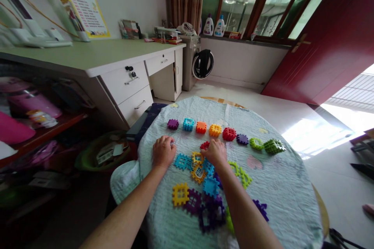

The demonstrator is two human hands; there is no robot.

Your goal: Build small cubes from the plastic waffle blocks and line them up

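Observation:
My left hand (163,151) rests fisted on the pale cloth of a round table (280,186), just left of a blue square waffle tile (182,161). My right hand (215,151) grips a red tile (204,145) whose edge shows at its fingers. Between and below the hands lies a loose pile of flat tiles: yellow (180,193), purple (193,201), blue (210,185), green (241,173). Beyond the hands stands a row of built cubes, from purple (173,124) through blue (188,124), orange (201,127), red (229,134) to green (274,146).
A long desk with drawers (128,81) runs along the left wall. A washing machine (195,64) stands at the back under the window. A dark red door (333,39) is open at right. A green basin (102,151) sits on the floor left of the table.

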